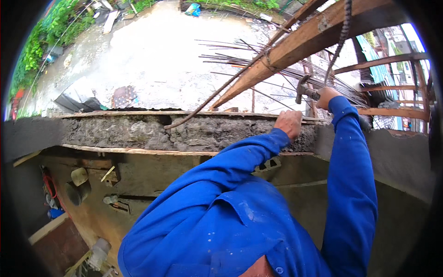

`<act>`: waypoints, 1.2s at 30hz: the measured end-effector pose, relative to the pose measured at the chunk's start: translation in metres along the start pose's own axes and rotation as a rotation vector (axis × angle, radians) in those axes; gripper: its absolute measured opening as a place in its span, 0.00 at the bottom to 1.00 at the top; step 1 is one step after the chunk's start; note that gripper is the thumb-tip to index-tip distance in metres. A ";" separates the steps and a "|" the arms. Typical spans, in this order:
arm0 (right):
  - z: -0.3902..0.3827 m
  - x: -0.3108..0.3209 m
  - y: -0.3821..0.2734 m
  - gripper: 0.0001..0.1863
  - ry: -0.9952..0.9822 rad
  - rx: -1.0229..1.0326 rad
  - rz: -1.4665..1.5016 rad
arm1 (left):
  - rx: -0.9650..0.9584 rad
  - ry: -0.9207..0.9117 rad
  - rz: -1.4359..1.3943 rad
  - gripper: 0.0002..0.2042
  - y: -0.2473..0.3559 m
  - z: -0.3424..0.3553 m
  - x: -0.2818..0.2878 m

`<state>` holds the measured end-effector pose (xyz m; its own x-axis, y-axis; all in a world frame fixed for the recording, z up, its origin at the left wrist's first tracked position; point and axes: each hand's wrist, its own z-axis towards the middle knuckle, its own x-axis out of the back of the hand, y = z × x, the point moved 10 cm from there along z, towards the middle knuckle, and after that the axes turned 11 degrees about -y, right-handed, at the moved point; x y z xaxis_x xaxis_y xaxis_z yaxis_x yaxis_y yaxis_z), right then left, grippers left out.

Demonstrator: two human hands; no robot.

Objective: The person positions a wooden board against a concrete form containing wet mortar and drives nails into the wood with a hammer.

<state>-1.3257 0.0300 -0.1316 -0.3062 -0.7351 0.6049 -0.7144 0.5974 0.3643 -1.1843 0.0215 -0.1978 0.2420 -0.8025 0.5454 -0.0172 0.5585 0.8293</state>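
Note:
In my right hand (pixel 326 97) is the handle of a claw hammer (pixel 302 89). Its metal head points left, raised a little above and to the right of my left hand (pixel 289 123). That hand is closed at the far board (pixel 203 113) along the rough grey concrete strip (pixel 124 131); whatever its fingers may pinch is hidden. A second thin board (pixel 138 150) lines the strip's near side. Out of the concrete, left of my hands, a bent steel bar (pixel 217 94) slants up to the right.
A thick wooden beam (pixel 286 51) slopes across the upper right, with a ribbed bar (pixel 344 37) hanging beside it. Behind lie several thin steel rods (pixel 230 59). Far below are a bucket (pixel 76 193), another hammer (pixel 119 203) and a hollow block (pixel 268 165).

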 end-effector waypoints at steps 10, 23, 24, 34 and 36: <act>0.038 -0.039 0.032 0.25 -0.316 -0.015 -0.357 | 0.070 -0.113 -0.008 0.07 -0.009 0.004 -0.001; 0.013 -0.026 0.055 0.23 -0.226 -0.083 -0.037 | 0.329 -0.933 -0.360 0.13 -0.061 0.097 -0.107; 0.014 -0.024 0.055 0.23 -0.221 -0.083 -0.041 | 0.328 -0.926 -0.360 0.13 -0.064 0.105 -0.115; -0.013 -0.005 0.077 0.22 -0.134 -0.143 0.006 | -0.051 -1.017 -0.021 0.17 -0.033 0.125 -0.202; 0.009 0.019 0.032 0.22 -0.079 -0.015 -0.020 | -0.047 -0.943 -0.083 0.19 -0.097 0.137 -0.199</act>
<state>-1.3606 0.0324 -0.1147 -0.3408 -0.7698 0.5397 -0.7115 0.5864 0.3872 -1.3638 0.0977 -0.3701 -0.6433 -0.6672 0.3756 0.0094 0.4836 0.8752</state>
